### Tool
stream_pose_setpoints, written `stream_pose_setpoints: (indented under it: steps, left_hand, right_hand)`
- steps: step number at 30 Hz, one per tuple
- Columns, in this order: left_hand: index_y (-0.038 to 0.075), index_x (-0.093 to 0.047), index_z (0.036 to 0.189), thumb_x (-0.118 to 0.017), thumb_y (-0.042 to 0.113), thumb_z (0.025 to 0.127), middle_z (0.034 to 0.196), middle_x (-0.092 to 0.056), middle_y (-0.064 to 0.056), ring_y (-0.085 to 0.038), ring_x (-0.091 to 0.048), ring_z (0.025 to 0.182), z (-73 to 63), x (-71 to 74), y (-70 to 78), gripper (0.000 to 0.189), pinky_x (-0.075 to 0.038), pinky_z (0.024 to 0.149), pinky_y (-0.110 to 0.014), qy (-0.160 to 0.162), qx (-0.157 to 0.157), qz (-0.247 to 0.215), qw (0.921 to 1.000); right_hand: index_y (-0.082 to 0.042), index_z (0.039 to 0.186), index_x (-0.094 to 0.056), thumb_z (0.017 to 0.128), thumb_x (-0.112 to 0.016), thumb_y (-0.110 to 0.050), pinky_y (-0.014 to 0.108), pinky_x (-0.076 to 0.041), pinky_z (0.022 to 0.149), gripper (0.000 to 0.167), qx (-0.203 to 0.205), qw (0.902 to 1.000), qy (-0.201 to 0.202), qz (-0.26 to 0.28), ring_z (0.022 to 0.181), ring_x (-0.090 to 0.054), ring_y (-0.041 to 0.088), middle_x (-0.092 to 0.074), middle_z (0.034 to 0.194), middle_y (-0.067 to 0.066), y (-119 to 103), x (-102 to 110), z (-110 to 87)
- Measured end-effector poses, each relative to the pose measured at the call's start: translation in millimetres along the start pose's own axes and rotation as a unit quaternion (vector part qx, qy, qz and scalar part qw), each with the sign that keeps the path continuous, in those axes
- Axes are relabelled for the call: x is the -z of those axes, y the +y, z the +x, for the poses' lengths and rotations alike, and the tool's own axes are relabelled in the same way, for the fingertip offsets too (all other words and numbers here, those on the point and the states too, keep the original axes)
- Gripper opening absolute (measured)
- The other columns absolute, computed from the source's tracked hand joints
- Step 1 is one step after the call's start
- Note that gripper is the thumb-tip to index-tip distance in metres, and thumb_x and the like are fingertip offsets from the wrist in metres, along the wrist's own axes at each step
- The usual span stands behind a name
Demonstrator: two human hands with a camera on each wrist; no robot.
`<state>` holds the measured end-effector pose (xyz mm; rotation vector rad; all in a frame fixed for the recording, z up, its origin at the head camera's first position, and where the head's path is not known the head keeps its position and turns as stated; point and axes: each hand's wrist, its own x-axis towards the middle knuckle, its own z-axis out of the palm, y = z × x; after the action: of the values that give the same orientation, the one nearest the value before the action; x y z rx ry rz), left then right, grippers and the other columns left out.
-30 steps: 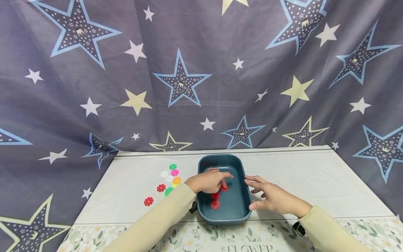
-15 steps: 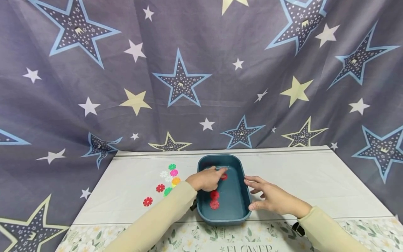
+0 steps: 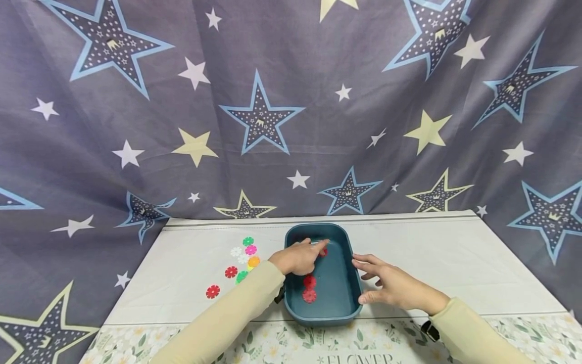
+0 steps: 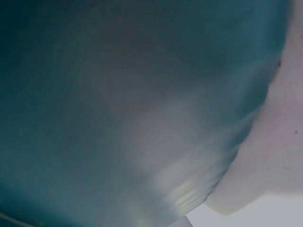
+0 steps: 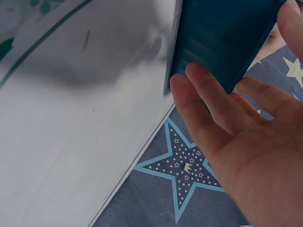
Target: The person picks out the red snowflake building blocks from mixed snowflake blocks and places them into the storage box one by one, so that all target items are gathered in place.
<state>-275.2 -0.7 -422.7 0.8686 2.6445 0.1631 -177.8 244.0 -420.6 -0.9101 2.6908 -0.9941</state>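
A dark teal rectangular bin (image 3: 334, 303) stands on the table. My left hand (image 3: 297, 257) reaches into its far half from the left, palm down, with the index finger extended. A red snowflake disc (image 3: 323, 252) lies just under that finger; the thumb and other fingers are mostly hidden. Two more red discs (image 3: 309, 288) lie nearer in the bin, touching or overlapping. My right hand (image 3: 393, 283) is at the bin's right side, fingers loosely spread and fingertips against the outer wall. The right wrist view shows these fingertips at the teal wall (image 5: 218, 42). The left wrist view is blurred.
Left of the bin lie several loose snowflake discs: red discs (image 3: 231, 272), green (image 3: 247, 241), pink (image 3: 251, 249), white (image 3: 236, 251) and an orange one (image 3: 253, 261). A floral cloth strip (image 3: 273, 344) runs along the front edge. A starry curtain (image 3: 291, 126) hangs behind.
My left hand and the red disc by its fingers have shifted toward the bin's far end. The two nearer red discs and my right hand stay nearly in place.
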Motion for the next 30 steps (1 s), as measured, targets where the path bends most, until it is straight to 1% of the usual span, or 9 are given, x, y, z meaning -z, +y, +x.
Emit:
stream_pose_setpoints:
  steps: [3, 9, 12, 14, 17, 19, 21, 25, 30]
  left_hand:
    - [0.026, -0.02, 0.151, -0.048, 0.009, 0.095, 0.136, -0.05, 0.011, -0.022, -0.026, 0.136, -0.3, 0.2, -0.2, 0.065, -0.029, 0.104, -0.038, -0.002, 0.0, 0.003, 1.0]
    - [0.027, -0.021, 0.151, -0.05, 0.009, 0.094, 0.139, -0.047, 0.003, -0.022, -0.034, 0.131, -7.9, 4.7, -2.8, 0.066, -0.041, 0.089, -0.035, 0.009, -0.013, -0.016, 0.9998]
    - [0.026, -0.026, 0.15, -0.052, 0.01, 0.094, 0.141, -0.045, 0.0, -0.025, -0.037, 0.129, -16.5, 13.1, -8.2, 0.064, -0.042, 0.09, -0.037, 0.041, -0.049, -0.031, 0.9975]
    - [0.025, -0.029, 0.149, -0.052, 0.012, 0.095, 0.143, -0.043, 0.0, -0.028, -0.034, 0.132, -23.8, 21.4, -13.3, 0.06, -0.036, 0.099, -0.04, 0.067, -0.079, -0.037, 0.9939]
    - [0.021, -0.034, 0.147, -0.054, 0.016, 0.095, 0.143, -0.042, 0.001, -0.027, -0.034, 0.132, -37.2, 31.6, -26.7, 0.056, -0.03, 0.105, -0.04, 0.111, -0.105, -0.032, 0.9877]
    - [0.02, -0.037, 0.146, -0.056, 0.02, 0.095, 0.142, -0.043, 0.0, -0.024, -0.033, 0.134, -48.4, 36.7, -37.3, 0.054, -0.026, 0.107, -0.041, 0.13, -0.1, -0.032, 0.9858]
    - [0.017, -0.043, 0.142, -0.059, 0.024, 0.093, 0.136, -0.049, -0.001, -0.022, -0.036, 0.131, -58.7, 37.9, -50.7, 0.052, -0.029, 0.105, -0.041, 0.149, -0.092, -0.027, 0.9841]
    - [0.011, -0.053, 0.132, -0.065, 0.023, 0.089, 0.119, -0.057, -0.006, -0.022, -0.047, 0.117, -78.5, 31.8, -80.6, 0.046, -0.032, 0.103, -0.041, 0.17, -0.075, -0.017, 0.9825]
    - [0.007, -0.06, 0.122, -0.07, 0.016, 0.084, 0.112, -0.058, -0.007, -0.021, -0.051, 0.103, -101.8, 10.6, -117.0, 0.04, -0.043, 0.089, -0.039, 0.147, -0.026, -0.041, 0.9879]
  right_hand:
    - [0.0, 0.143, -0.036, 0.081, -0.073, -0.038, 0.036, -0.051, 0.074, 0.082, 0.0, 1.0, 0.0, 0.0, 0.105, -0.06, 0.025, -0.034, 0.147, 0.013, -1.4, -0.3, 0.6]
    - [0.002, 0.142, -0.037, 0.081, -0.073, -0.038, 0.037, -0.051, 0.073, 0.082, 0.006, 1.0, -0.001, 0.003, 0.104, -0.06, 0.026, -0.034, 0.147, 0.014, -3.6, -1.6, 1.3]
    - [0.001, 0.142, -0.037, 0.081, -0.073, -0.038, 0.037, -0.051, 0.073, 0.082, 0.004, 1.0, -0.001, 0.004, 0.105, -0.06, 0.026, -0.034, 0.147, 0.014, -3.1, -1.4, 1.2]
    - [0.0, 0.143, -0.037, 0.08, -0.073, -0.038, 0.036, -0.051, 0.074, 0.082, -0.003, 1.0, -0.001, 0.006, 0.105, -0.059, 0.025, -0.034, 0.147, 0.013, -2.3, -0.6, 0.5]
    - [0.001, 0.142, -0.038, 0.08, -0.074, -0.036, 0.036, -0.05, 0.074, 0.081, -0.006, 0.9999, 0.002, 0.009, 0.106, -0.059, 0.026, -0.035, 0.146, 0.013, -1.6, -0.2, -0.5]
    - [0.002, 0.142, -0.038, 0.08, -0.074, -0.036, 0.036, -0.05, 0.075, 0.08, -0.005, 0.9999, 0.001, 0.01, 0.106, -0.059, 0.025, -0.034, 0.147, 0.013, -1.6, -0.2, -1.1]
    - [0.003, 0.141, -0.038, 0.08, -0.074, -0.035, 0.037, -0.051, 0.075, 0.08, -0.003, 0.9999, 0.0, 0.011, 0.106, -0.059, 0.025, -0.032, 0.147, 0.013, -2.0, -0.1, -1.7]
    - [0.004, 0.141, -0.038, 0.081, -0.073, -0.035, 0.038, -0.051, 0.076, 0.08, -0.001, 0.9999, 0.0, 0.014, 0.106, -0.058, 0.025, -0.031, 0.148, 0.013, -2.8, 0.1, -2.9]
    - [0.007, 0.139, -0.039, 0.081, -0.072, -0.038, 0.037, -0.051, 0.074, 0.081, 0.015, 0.9998, 0.003, 0.012, 0.104, -0.059, 0.029, -0.032, 0.146, 0.017, -4.1, -1.1, -2.6]
